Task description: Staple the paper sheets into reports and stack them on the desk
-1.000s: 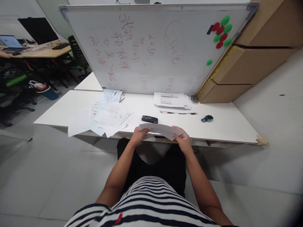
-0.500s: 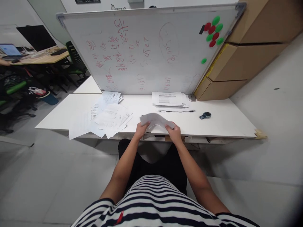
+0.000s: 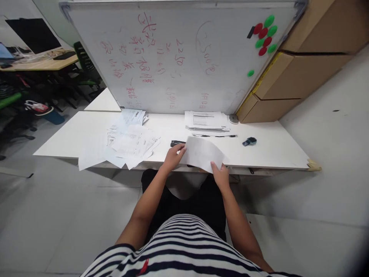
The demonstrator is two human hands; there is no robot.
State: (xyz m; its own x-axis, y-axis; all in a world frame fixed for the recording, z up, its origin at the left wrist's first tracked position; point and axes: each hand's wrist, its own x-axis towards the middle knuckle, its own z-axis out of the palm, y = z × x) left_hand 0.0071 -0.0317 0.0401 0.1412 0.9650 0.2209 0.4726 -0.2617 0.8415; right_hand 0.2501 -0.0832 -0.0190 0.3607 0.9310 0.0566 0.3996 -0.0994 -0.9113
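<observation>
I hold a small stack of white paper sheets (image 3: pixel 203 154) over the near edge of the white table (image 3: pixel 271 152). My left hand (image 3: pixel 173 157) grips the stack's left corner, fingers closed on it. At the stack's near right corner my right hand (image 3: pixel 219 174) pinches the paper. A black stapler (image 3: pixel 176 143) lies on the table just beyond my left hand, partly hidden by the sheets.
A loose heap of papers (image 3: pixel 129 142) spreads over the table's left part. A neat paper pile (image 3: pixel 206 120) and a pen (image 3: pixel 215 135) lie at the back. A small dark object (image 3: pixel 249 141) sits to the right. A whiteboard (image 3: pixel 178 57) leans behind, cardboard boxes (image 3: pixel 305 73) at right.
The sheets, bowed between both hands half a second ago, now lie flat and tilted. My right hand has dropped toward the near edge; my left stays by the stapler.
</observation>
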